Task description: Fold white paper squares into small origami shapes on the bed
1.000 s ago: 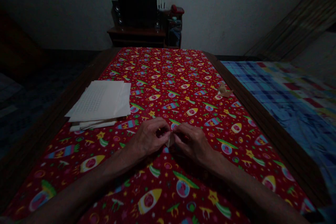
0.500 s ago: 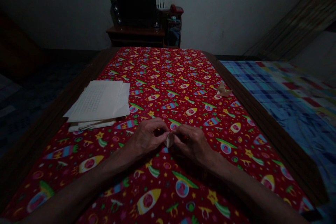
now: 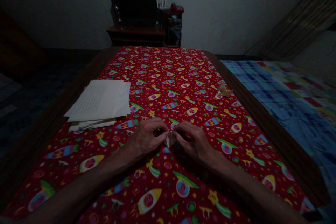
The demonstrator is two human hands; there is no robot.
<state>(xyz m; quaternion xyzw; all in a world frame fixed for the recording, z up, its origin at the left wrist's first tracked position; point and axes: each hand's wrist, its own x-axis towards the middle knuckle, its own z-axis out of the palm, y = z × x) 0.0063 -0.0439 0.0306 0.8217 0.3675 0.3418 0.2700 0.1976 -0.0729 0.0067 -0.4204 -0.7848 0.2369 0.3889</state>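
Between my two hands is a small piece of folded paper [image 3: 170,139], pale and pointed at its lower end. My left hand [image 3: 148,135] pinches its left side between thumb and fingers. On the other side, my right hand [image 3: 193,141] grips the right edge in a like pinch. The paper is just above or against the red patterned tablecloth [image 3: 168,175]; the dim light hides which. Its finer folds are too small and dark to make out.
A stack of written paper sheets [image 3: 101,99] lies on the left. Another folded paper shape [image 3: 224,91] sits near the table's right edge. Beyond the far end stand a monitor [image 3: 135,6] and a red telephone [image 3: 177,8]. A bed with checked cloth [image 3: 262,87] is on the right.
The right hand has shifted slightly and its fingers have bent a little differently, so more of the folded paper shows between the hands. Both hands keep their hold.
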